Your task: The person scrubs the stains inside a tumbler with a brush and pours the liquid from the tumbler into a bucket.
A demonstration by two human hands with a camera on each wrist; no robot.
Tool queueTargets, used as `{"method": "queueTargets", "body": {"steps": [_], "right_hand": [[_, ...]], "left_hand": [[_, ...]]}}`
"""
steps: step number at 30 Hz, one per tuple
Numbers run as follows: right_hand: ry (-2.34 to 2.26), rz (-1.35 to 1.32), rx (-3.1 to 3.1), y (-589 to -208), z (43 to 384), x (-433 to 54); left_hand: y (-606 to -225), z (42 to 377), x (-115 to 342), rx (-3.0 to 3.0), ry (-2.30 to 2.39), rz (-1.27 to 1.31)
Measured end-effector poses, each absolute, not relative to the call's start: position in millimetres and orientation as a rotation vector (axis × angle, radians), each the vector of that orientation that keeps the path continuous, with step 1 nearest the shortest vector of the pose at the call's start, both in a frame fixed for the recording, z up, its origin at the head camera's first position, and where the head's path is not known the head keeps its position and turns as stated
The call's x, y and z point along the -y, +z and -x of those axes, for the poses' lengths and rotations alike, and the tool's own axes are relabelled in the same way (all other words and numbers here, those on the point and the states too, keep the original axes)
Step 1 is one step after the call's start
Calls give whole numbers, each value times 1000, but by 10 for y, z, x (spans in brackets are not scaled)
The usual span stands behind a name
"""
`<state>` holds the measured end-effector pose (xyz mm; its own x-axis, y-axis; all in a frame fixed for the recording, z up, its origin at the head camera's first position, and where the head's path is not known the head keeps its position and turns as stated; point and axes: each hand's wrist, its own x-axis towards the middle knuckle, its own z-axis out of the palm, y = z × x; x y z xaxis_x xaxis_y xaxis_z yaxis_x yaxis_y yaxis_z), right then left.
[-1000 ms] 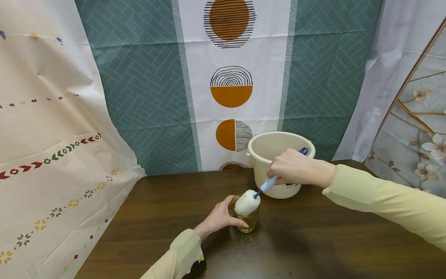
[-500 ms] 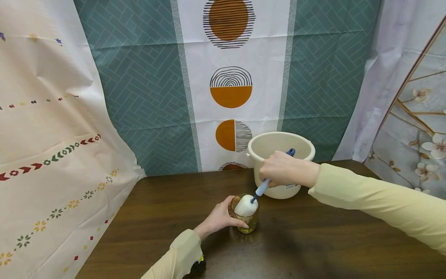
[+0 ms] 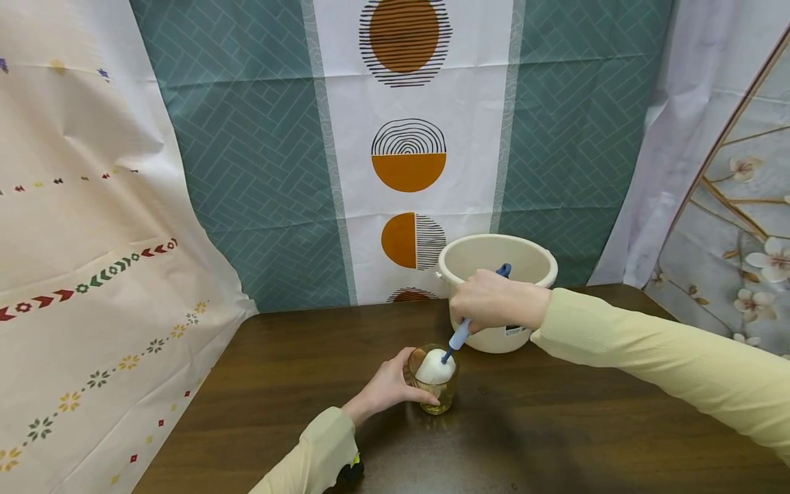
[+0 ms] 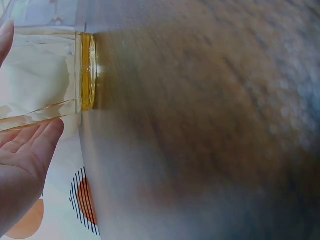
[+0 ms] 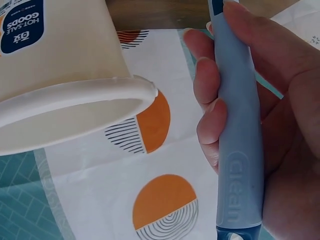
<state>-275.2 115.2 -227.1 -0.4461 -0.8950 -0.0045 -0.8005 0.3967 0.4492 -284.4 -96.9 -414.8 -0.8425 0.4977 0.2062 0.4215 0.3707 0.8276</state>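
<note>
An amber glass (image 3: 446,396) stands upright on the dark wooden table (image 3: 296,343). My left hand (image 3: 390,385) grips it from the left, thumb at the front and fingers behind. Inside the glass sits the white sponge head (image 3: 435,367) of a bottle brush, with only its top showing above the rim. The left wrist view shows that white sponge (image 4: 42,77) through the clear wall. My right hand (image 3: 494,299) holds the brush by its light blue handle (image 5: 240,125), fingers curled round it. The handle tilts up to the right.
A cream bucket (image 3: 453,274) stands just behind the right hand, its opening facing up and a label on its side. Patterned cloths hang at the back (image 3: 265,206) and on both sides. Something small and black (image 3: 350,473) shows by the left sleeve.
My right hand has moved left and slightly down, pushing the sponge deeper into the glass. The left hand and the glass have stayed in place.
</note>
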Motion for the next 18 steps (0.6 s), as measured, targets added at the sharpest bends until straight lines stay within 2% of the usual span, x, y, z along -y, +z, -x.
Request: {"method": "queueTargets", "body": {"steps": [18], "right_hand": [[-735, -1408, 2490, -2324, 2716, -996]], "left_hand": [[-4140, 2831, 966, -2485, 1534, -825]]}}
